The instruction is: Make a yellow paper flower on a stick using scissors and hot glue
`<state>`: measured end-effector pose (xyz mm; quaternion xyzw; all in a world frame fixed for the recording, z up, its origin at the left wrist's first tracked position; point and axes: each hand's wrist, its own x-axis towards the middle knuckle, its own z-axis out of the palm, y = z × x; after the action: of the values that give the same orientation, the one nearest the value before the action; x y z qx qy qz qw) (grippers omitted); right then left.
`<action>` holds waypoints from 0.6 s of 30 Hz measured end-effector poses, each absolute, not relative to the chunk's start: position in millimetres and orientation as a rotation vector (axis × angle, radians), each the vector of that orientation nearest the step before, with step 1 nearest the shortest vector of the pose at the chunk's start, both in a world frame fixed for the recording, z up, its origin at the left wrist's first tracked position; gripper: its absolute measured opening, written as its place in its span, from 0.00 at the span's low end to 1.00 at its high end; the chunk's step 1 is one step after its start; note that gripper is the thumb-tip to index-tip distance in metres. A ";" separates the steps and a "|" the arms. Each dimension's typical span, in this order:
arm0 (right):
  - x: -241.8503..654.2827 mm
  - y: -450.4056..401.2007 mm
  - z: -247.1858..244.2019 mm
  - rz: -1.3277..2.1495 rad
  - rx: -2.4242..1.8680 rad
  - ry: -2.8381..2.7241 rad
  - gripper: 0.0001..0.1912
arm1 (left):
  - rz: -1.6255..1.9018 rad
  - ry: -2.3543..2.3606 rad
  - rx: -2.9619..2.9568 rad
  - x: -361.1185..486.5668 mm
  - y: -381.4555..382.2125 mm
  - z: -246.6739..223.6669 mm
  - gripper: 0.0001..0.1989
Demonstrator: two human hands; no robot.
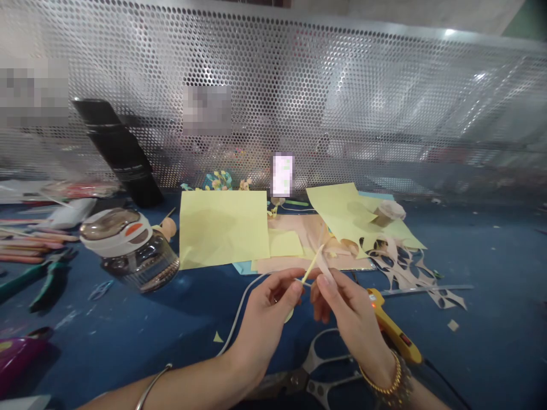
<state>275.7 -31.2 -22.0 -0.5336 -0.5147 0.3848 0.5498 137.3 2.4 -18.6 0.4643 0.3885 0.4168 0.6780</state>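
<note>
My left hand pinches a thin yellow paper strip between thumb and fingertips; the strip points up and to the right. A small pale-yellow piece shows under that palm, its shape mostly hidden. Close beside it, my right hand is closed on a pale, whitish strip, whose upper end leans toward the yellow one. Whether the two strips touch, I cannot tell. Below both hands lie large scissors with grey handles. A yellow glue gun with a lit red light rests right of my right hand.
Yellow paper sheets stand behind my hands, with cut-out scraps to the right. On the left are a glass jar, green-handled pliers, pencils and a black container. A perforated metal screen bounds the back.
</note>
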 end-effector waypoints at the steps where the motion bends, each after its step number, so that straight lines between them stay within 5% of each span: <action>1: 275.8 -31.1 -22.3 0.911 -1.262 -1.217 0.15 | 0.940 0.877 1.048 137.2 2.3 -18.5 0.11; 18: 274.0 -31.5 -22.0 0.934 -1.231 -1.141 0.17 | 0.982 0.911 1.060 136.6 2.2 -18.5 0.10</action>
<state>274.0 -31.5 -22.0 -0.5253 -0.4867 0.3984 0.5731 136.6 2.2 -18.5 0.4678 0.4019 0.4335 0.6570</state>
